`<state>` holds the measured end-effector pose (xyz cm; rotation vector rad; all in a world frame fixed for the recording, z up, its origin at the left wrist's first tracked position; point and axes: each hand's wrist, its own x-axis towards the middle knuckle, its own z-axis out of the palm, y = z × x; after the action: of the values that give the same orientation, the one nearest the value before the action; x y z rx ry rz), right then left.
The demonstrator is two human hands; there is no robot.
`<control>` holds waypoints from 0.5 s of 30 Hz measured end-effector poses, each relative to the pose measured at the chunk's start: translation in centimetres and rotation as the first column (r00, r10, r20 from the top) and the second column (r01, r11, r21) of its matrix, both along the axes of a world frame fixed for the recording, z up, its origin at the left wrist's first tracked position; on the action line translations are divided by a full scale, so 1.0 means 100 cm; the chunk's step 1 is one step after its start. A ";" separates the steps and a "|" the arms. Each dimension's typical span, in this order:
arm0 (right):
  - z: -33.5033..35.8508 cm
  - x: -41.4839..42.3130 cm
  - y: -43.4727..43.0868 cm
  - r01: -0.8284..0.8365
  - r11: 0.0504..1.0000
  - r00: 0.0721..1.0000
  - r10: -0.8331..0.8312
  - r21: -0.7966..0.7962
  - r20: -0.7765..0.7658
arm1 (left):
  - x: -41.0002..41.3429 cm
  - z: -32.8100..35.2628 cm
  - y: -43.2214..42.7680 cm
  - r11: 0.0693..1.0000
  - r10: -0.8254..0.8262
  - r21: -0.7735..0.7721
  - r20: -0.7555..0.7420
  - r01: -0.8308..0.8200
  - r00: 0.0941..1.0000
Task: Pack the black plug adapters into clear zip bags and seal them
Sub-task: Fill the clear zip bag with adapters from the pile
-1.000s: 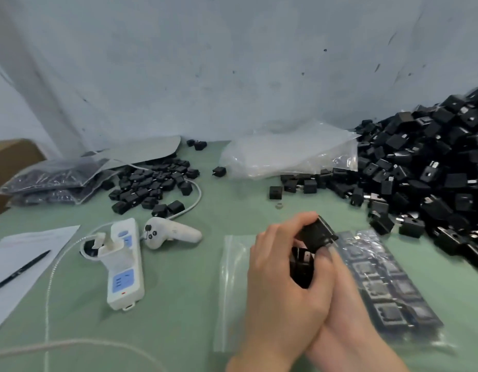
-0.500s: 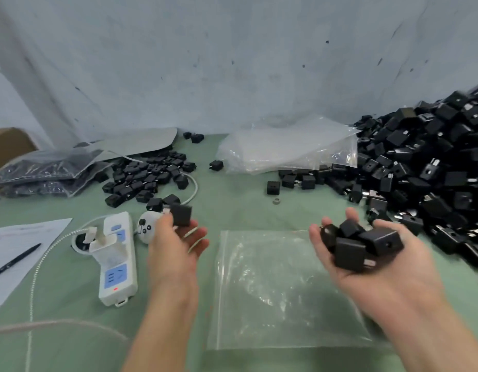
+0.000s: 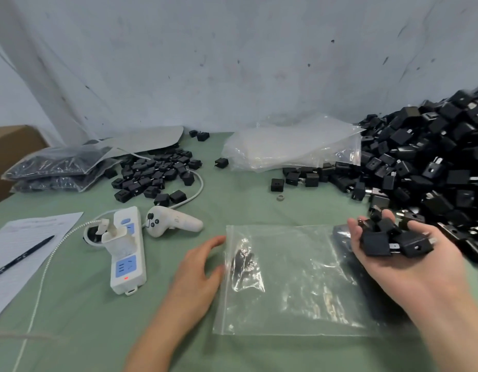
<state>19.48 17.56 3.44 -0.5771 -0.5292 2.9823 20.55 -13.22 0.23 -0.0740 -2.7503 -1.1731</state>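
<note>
Head view, the only one: the clear zip bag (image 3: 294, 285) lies flat on the green table (image 3: 232, 208), its long axis running left to right across the person's front. What looks like the zip strip runs down its left short edge. That edge is where the left hand (image 3: 197, 267) sits, palm down on the cloth, fingers spread and nearly straight, fingertips (image 3: 219, 240) just touching the plastic and gripping nothing. A dark shape shows through the bag just inside that edge, too blurred to name. At the opposite end, the right hand (image 3: 415, 267) hovers palm up over the bag's far right corner, fingers curled up round a handful of black plug adapters (image 3: 385, 241). The big loose pile (image 3: 433, 167) is just behind it. Here's the crux: the load is at the closed end and the mouth, if I read it right, is at the other end, beside the empty hand. The left hand is plainly the nearer one to lift that lip open, and the right would have to carry its handful across the bag's full length to tip it in.
</note>
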 end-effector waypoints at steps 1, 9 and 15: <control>-0.003 0.002 0.001 0.001 1.000 1.000 -0.001 -0.005 -0.006 | 0.000 0.000 0.000 0.995 0.086 0.044 -0.035 -0.084 0.996; -0.005 0.004 0.009 -0.024 1.000 0.997 0.025 0.017 -0.074 | -0.001 0.015 -0.006 0.666 -0.163 0.684 0.523 -0.298 0.837; -0.012 0.001 0.010 -0.049 0.999 0.997 0.051 0.022 -0.052 | -0.014 0.008 0.000 0.994 -0.077 -0.069 0.169 0.090 0.983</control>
<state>19.55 18.57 2.25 -0.4902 -0.5775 3.0256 19.17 -13.23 1.06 -0.1061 -2.9647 -1.1423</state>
